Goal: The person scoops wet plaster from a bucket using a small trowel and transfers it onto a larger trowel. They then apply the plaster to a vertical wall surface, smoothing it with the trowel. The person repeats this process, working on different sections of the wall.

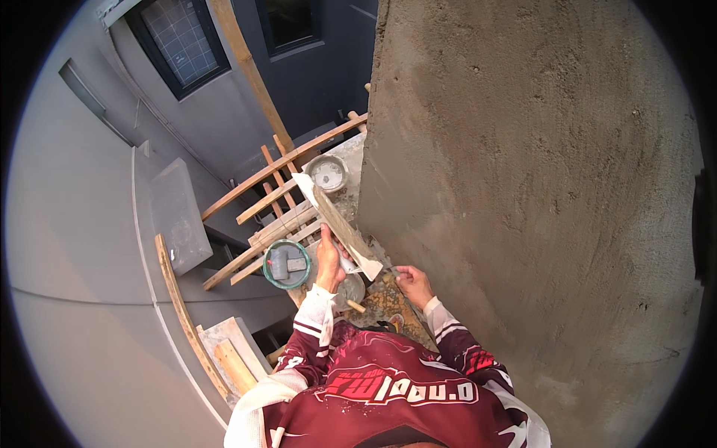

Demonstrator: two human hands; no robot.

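My left hand (328, 265) is closed around the pale handle of a long plastering float (336, 220), held diagonally with grey-brown mortar along its face. My right hand (413, 284) is beside the float's lower end, fingers curled on a thin object that I cannot make out clearly. A green tub (272, 252) holding grey water and blocky pieces sits left of my left hand. Beyond the float is a round bucket (328, 172) with grey contents. Beneath my hands, partly hidden, are another round container (351, 293) and a short wooden handle (355, 306).
A freshly rendered wall (523, 187) rises on my right. Wooden scaffold battens (261, 181) and narrow boards form the platform. Grey walls with windows (179, 45) stand left and ahead. A pale panel (172, 209) and a leaning timber (179, 299) are at the left; mortar crumbs (396, 321) lie underfoot.
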